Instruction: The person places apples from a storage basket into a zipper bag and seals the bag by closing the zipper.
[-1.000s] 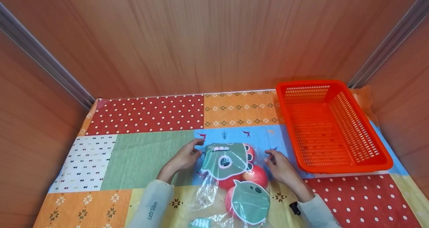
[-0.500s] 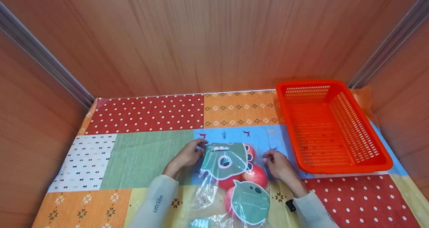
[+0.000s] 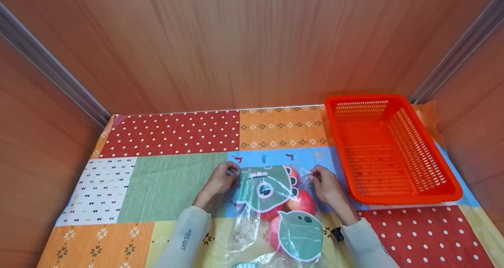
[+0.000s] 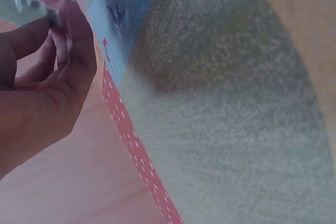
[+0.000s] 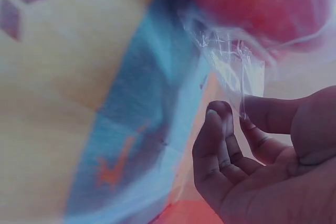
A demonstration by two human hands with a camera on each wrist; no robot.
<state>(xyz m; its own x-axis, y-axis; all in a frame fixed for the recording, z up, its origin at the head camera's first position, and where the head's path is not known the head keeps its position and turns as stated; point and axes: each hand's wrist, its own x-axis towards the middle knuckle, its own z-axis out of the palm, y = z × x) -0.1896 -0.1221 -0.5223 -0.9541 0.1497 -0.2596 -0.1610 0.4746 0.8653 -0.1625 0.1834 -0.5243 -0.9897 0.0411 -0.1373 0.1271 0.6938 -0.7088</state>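
A clear plastic bag [image 3: 250, 232] printed with green cartoon shapes lies at the front middle of the table. Inside it are several round red-and-yellow fruits [image 3: 302, 202] that look like apples, partly covered by the print. My left hand [image 3: 223, 178] pinches the bag's far left corner between thumb and fingertips. At the far right corner, my right hand [image 3: 326, 184] does the same. The right wrist view shows the thin film [image 5: 228, 59] drawn to a point between thumb and finger, with red fruit [image 5: 257, 3] close above.
An orange-red plastic basket [image 3: 334, 142] with slotted sides stands at the right, just beyond my right hand. The patchwork tablecloth [image 3: 177, 181] covers the table. Wood-grain panels [image 3: 236, 55] enclose it at the back and both sides.
Both hands have closed in on the bag's far corners and now pinch them. The bag and its fruits have shifted slightly away from me, the lower fruit also a little rightward.
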